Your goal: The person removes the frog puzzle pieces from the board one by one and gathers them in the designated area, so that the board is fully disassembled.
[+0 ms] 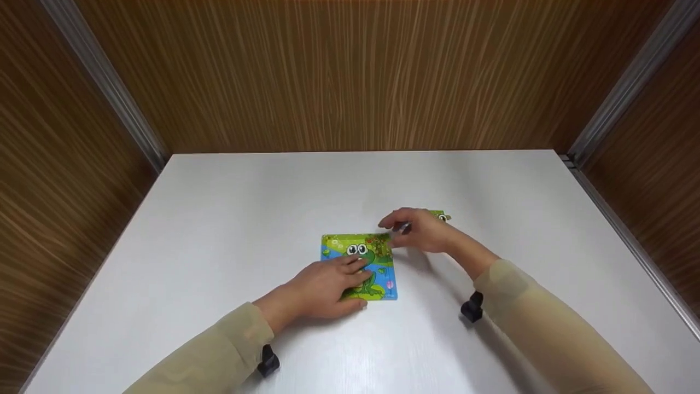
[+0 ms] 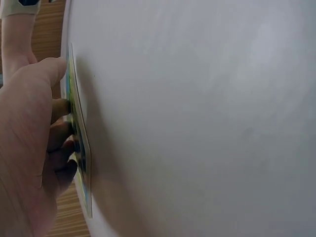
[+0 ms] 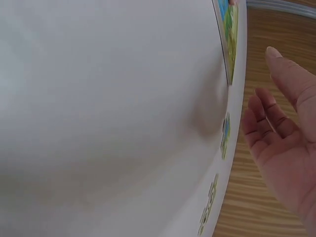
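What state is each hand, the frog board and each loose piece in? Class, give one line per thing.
Left hand: resting on the frog board, fingers spread.
Right hand: raised above the table, fingers apart, holding nothing.
Frog board: flat, picture up, partly covered.
Frog-eyed piece: loose, mostly hidden behind the right hand in the head view.
Blue-green piece: loose on the table, apart from the board.
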Demonstrator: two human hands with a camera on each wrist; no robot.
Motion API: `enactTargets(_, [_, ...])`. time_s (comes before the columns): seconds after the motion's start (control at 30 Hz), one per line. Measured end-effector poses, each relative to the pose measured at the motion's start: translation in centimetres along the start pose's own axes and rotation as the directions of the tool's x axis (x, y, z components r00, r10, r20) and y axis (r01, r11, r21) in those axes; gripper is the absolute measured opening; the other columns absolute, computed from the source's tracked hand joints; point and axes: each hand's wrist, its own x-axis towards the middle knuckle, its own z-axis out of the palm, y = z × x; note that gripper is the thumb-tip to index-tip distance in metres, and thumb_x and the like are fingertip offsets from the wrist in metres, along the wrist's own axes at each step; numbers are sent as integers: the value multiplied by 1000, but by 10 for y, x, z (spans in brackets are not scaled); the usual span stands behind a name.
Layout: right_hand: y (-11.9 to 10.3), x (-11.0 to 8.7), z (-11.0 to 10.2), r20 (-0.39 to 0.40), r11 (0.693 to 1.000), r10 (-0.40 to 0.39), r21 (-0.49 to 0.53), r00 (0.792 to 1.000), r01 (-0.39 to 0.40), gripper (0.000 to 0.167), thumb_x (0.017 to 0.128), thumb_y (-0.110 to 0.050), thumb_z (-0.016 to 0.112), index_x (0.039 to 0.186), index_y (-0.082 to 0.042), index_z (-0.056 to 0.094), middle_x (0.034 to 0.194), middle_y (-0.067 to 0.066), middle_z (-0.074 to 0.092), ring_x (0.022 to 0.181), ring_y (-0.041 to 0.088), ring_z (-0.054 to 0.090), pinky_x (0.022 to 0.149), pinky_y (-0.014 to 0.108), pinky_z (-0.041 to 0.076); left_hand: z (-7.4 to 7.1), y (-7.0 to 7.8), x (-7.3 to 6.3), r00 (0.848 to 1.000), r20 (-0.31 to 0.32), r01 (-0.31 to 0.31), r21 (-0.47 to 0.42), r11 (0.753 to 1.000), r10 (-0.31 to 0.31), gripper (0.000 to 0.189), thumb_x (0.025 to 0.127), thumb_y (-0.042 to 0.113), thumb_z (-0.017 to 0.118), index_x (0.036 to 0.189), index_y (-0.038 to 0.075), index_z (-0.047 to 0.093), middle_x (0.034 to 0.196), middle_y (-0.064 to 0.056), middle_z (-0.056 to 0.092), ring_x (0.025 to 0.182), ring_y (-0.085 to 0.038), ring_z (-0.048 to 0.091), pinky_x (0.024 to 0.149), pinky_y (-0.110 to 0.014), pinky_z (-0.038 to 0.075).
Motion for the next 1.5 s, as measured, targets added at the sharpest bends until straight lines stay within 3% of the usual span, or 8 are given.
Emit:
enactTargets(0.2, [-9,9,13,72,999,-38,-10,997,39,40,91,-5,84,130,-7,75,124,9,72,110,28,66,99,45,57,1,-2,-1,1000,9,-6,19,1000,6,69,108,58,45,163,17,45,170,-6,35,158,-27,31,124,-45,34])
enactTargets(0.4, [-9,13,24,129,999,-24,-44,991,30,39,91,-4,84,129,-9,76,124,6,71,115,24,65,102,43,55,3,-2,-2,1000,10,-11,24,1000,11,68,108,56,46,163,15,45,169,-7,36,158,-26,30,125,-42,32])
enactTargets(0.97, [-4,11,30,152,1000,11,-9,988,-9,29,95,-3,79,122,-15,81,128,5,63,121,25,57,108,46,50,5,-2,-3,1000,4,-6,7,1000,6,68,108,56,46,164,17,43,170,-6,34,159,-26,29,125,-43,32])
enactTargets(1.5, [-10,13,28,156,997,37,-67,987,-27,28,95,-1,77,121,-13,81,129,7,63,124,28,54,109,51,47,1,-2,-1,999,40,18,3,1000,-18,69,108,56,44,165,18,41,172,-4,31,160,-25,25,126,-43,30])
